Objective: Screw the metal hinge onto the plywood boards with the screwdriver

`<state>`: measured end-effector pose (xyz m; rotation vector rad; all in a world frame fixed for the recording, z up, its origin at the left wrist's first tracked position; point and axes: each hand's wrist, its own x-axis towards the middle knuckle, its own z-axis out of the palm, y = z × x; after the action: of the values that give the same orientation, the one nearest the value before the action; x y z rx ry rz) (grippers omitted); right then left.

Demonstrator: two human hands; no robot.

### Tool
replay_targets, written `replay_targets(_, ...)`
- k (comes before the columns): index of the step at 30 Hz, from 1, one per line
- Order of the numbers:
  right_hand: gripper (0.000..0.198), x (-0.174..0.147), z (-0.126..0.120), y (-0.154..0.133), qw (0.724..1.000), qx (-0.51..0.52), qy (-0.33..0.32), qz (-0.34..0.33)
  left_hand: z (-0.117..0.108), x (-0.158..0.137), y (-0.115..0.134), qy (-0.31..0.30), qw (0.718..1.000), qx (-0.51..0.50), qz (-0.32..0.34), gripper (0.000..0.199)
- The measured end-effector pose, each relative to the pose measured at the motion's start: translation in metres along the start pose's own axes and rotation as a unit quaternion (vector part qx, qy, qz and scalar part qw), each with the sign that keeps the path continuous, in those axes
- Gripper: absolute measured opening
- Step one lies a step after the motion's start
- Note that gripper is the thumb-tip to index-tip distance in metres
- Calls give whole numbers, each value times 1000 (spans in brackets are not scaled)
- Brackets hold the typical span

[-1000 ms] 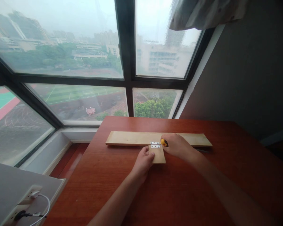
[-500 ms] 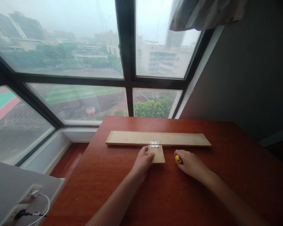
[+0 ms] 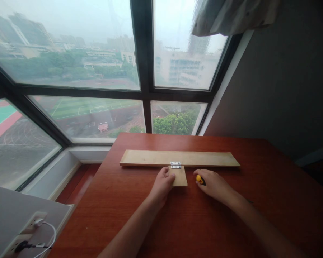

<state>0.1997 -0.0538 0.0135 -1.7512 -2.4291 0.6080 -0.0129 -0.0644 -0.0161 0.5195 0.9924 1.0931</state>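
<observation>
A small square piece of wood (image 3: 180, 177) is pinched at its left edge between the thumb and fingers of my left hand (image 3: 163, 182). A silver hinge (image 3: 175, 165) with screw heads in it spans the joint between this piece and a long wooden board (image 3: 148, 157) lying crosswise on the table. To the right, apart from the wood, my right hand (image 3: 214, 184) is closed around a yellow-and-black screwdriver handle (image 3: 200, 179). Only the handle's end shows; the shaft is hidden by the hand.
The reddish-brown table (image 3: 193, 222) reaches up to a dark-framed window (image 3: 146, 95). A curtain (image 3: 234, 16) hangs at the upper right beside a grey wall (image 3: 280, 89). At the lower left, a white cable (image 3: 54, 231) and a black plug (image 3: 22, 246) sit at wall sockets.
My right hand has moved slightly left with the screwdriver handle, closer to the small wood piece. My left hand keeps its grip; the boards and hinge stay put.
</observation>
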Motion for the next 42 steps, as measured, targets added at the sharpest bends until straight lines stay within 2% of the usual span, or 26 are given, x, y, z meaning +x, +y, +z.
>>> replay_targets(4,5,3,4,-4,999,-47,-21,11,1,-1,1,5,1000,-1,-4,34)
replay_targets(12,10,-7,0,-9,999,-29,-26,-24,3,-3,3,12,1000,-1,-6,33)
replay_targets(16,17,-7,-15,-16,997,3,70,-31,2,-2,2,7,1000,-6,-7,30)
replay_targets(19,20,-9,-38,-26,984,37,160,-67,2,-1,1,1,1000,-11,-5,29)
replay_targets(23,7,-14,-74,-44,947,102,287,-103,4,-3,3,0,1000,-12,-3,31)
replay_targets(26,12,-13,-92,-56,905,221,352,-94,5,-5,5,1,1000,-13,-1,33)
replay_targets(28,15,-7,-97,-63,870,314,367,-96,6,-6,5,2,1000,-19,-6,35)
replay_targets(31,16,9,-96,-71,797,425,411,-123,7,-7,5,1,999,-31,-12,37)
replay_targets(33,16,20,-92,-74,769,464,421,-129,7,-8,5,-3,999,-37,-13,38)
replay_targets(38,16,41,-80,-81,756,471,439,-119,7,-8,6,-8,999,-35,-13,39)
replay_targets(42,17,52,-72,-87,755,482,426,-129,7,-7,6,-7,999,-31,-12,39)
